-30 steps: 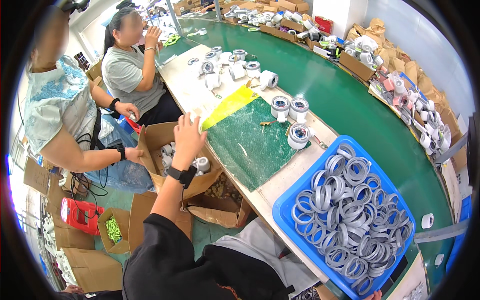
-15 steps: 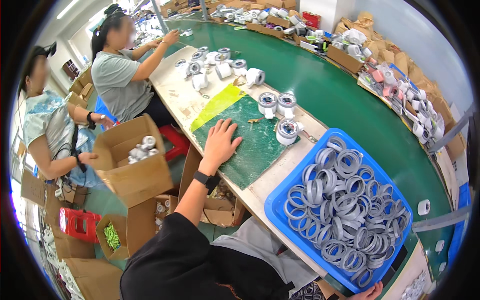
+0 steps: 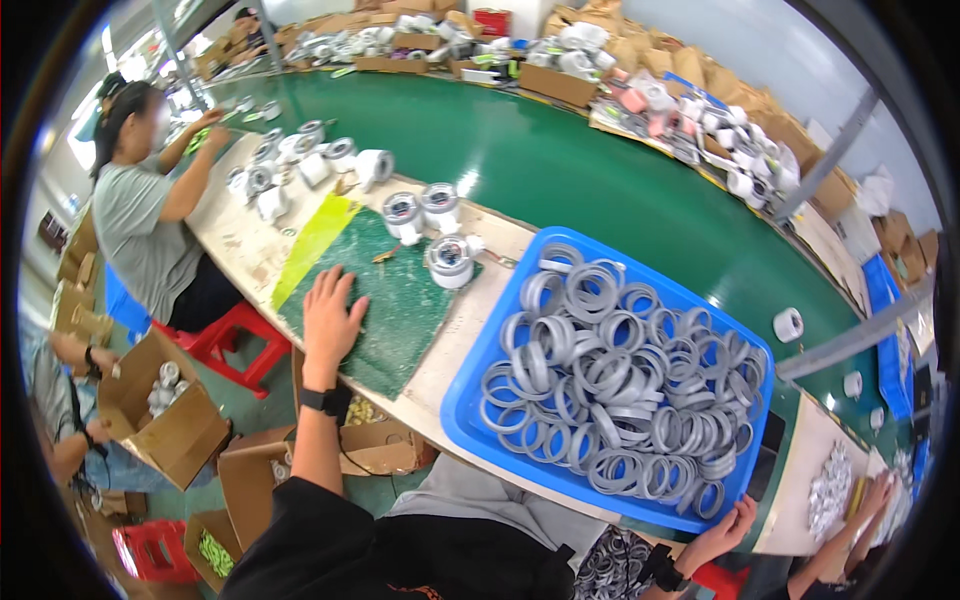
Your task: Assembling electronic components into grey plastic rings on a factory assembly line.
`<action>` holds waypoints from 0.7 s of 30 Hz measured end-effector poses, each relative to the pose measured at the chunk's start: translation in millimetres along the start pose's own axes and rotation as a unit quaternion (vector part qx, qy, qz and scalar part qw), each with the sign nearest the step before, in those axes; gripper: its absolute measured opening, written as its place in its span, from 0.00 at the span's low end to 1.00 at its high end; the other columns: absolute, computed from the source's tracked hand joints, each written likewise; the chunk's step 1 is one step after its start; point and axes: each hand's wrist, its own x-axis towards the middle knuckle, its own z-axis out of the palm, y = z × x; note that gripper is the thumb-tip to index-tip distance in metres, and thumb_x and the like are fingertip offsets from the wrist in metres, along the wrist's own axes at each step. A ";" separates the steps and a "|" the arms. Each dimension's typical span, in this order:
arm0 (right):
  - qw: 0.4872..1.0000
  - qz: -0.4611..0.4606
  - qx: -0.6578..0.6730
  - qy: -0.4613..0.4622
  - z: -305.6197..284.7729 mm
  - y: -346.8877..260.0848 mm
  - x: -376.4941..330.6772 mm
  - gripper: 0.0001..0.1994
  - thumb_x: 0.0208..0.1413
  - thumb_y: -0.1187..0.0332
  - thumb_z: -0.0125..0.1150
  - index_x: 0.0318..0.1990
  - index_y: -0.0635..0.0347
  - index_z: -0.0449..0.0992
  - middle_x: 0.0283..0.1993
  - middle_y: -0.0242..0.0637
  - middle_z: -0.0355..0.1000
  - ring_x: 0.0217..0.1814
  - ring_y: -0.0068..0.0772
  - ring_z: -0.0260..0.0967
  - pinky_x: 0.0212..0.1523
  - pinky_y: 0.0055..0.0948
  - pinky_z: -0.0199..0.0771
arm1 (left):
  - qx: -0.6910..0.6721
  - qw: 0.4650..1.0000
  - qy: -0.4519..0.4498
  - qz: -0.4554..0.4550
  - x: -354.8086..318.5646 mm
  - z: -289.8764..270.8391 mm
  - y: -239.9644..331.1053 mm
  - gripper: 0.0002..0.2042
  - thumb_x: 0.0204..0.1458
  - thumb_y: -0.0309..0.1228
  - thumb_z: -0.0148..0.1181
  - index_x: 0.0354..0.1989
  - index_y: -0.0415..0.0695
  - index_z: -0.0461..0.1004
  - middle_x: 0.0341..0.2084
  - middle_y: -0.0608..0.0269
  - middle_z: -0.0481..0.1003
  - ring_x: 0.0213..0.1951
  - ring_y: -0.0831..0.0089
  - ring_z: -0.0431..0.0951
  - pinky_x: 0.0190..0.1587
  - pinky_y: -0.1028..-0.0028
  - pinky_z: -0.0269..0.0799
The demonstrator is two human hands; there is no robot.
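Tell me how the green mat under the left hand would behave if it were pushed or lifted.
The green mat lies flat and thin on the table, so it probably slides as one sheet when pushed. Its edge overhangs the table near the left hand without drooping much, so it seems fairly stiff, likely bending only a little when lifted.

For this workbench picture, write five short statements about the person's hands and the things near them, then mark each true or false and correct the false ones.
1. The left hand lies flat, palm down, on the green cutting mat. True.
2. The blue tray holds red plastic cups. False: it holds grey tape rings.
3. The right hand grips the near right corner of the blue tray. True.
4. The left wrist is bare. False: it wears a black wristband.
5. A yellow-green sheet lies along the mat's left edge. True.
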 end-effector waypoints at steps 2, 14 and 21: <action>1.000 0.001 0.008 -0.019 1.2 0.7 -1.2 0.04 0.57 0.77 0.46 0.37 0.69 0.67 0.50 0.45 0.67 0.53 0.41 0.62 0.58 0.35 0.57 | 0.001 1.000 0.003 -0.018 -6.0 -5.0 -5.3 0.20 0.47 0.36 0.60 0.49 0.42 0.71 0.56 0.54 0.66 0.59 0.55 0.62 0.58 0.57 0.56; 0.999 -0.026 0.017 -0.011 -4.1 -24.8 4.2 0.13 0.60 0.70 0.49 0.44 0.71 0.74 0.44 0.50 0.72 0.45 0.46 0.68 0.52 0.38 0.65 | -0.008 1.000 0.017 -0.010 -12.4 -2.2 4.1 0.21 0.49 0.41 0.58 0.48 0.42 0.69 0.54 0.49 0.65 0.58 0.51 0.61 0.59 0.57 0.55; 0.996 0.012 -0.049 -0.078 -26.5 -41.2 8.2 0.13 0.59 0.70 0.52 0.47 0.69 0.73 0.47 0.51 0.71 0.48 0.47 0.69 0.51 0.40 0.67 | -0.042 0.999 0.013 0.012 -1.1 5.3 18.7 0.21 0.48 0.42 0.58 0.47 0.42 0.70 0.52 0.48 0.66 0.56 0.49 0.62 0.57 0.55 0.57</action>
